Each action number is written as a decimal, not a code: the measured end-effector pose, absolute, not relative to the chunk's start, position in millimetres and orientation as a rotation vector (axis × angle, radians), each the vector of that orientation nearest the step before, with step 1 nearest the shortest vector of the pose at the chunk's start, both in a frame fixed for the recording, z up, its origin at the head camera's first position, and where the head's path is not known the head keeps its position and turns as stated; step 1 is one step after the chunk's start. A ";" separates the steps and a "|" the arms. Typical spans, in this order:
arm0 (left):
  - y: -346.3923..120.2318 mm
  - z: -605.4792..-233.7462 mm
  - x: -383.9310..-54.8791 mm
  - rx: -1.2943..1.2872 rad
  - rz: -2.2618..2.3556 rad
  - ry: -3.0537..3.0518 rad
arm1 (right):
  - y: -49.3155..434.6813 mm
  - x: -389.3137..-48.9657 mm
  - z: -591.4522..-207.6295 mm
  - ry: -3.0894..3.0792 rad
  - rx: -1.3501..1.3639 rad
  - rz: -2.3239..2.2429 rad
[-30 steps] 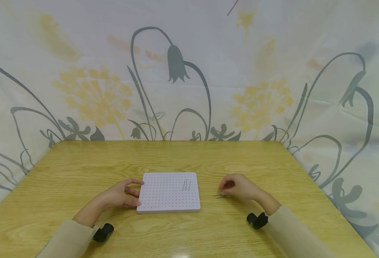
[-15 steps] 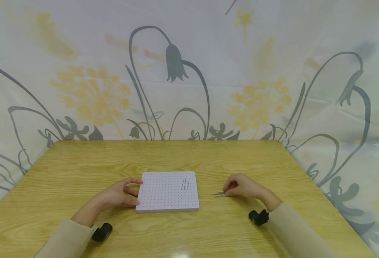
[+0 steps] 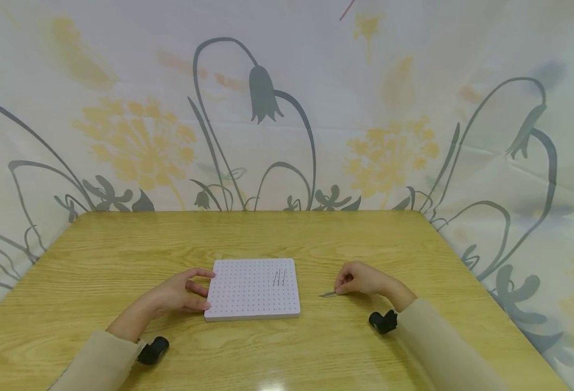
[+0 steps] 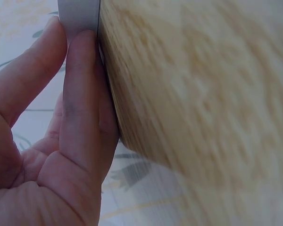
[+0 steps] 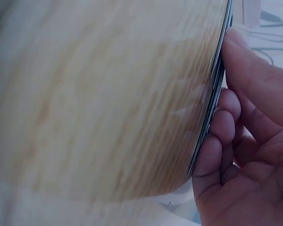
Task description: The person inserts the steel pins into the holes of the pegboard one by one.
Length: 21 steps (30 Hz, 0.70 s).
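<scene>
A white pegboard (image 3: 250, 296) with rows of small holes lies flat on the table. Three thin dark metal rods (image 3: 279, 277) show as slanted lines over its right part. My left hand (image 3: 184, 293) rests at the board's left edge, thumb at the near corner and index finger further up. In the left wrist view, its extended fingers (image 4: 80, 94) touch the board's side. Right of the board, my right hand (image 3: 365, 282) pinches the end of a thin grey metal rod (image 3: 328, 295) low over the table. Its other fingers (image 5: 208, 155) are curled in the right wrist view.
The wood-grain table (image 3: 247, 233) reaches back to a hanging cloth (image 3: 287, 98) printed with grey and yellow flowers. Black wrist cameras (image 3: 153, 351) sit below the beige sleeves (image 3: 443, 347).
Two fanned rod ends showed at my right fingers half a second ago; now they appear as one narrow line. The right hand has shifted slightly left. The left hand keeps its place on the pegboard.
</scene>
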<state>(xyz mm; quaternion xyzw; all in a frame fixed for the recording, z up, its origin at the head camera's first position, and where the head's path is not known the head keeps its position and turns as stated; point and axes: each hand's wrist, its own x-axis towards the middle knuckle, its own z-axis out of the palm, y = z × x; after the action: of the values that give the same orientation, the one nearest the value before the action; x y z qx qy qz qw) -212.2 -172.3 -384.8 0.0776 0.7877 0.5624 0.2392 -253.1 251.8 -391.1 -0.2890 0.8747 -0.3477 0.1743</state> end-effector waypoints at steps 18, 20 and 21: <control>-174.0 -388.0 -213.7 0.227 1.533 2.169 | 252.3 -249.0 -388.8 2.406 -0.722 -1.067; -174.2 -387.9 -213.8 0.226 1.534 2.172 | 253.2 -249.7 -389.0 2.404 -0.709 -1.080; -174.3 -387.9 -213.8 0.226 1.535 2.173 | 253.6 -250.3 -389.1 2.401 -0.702 -1.089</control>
<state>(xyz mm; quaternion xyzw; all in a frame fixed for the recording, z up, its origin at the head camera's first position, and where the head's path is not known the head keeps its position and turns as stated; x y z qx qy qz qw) -213.8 -174.3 -387.9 0.0822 0.7913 0.5590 0.2338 -250.3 253.6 -389.1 -0.2519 0.8613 -0.3906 0.2053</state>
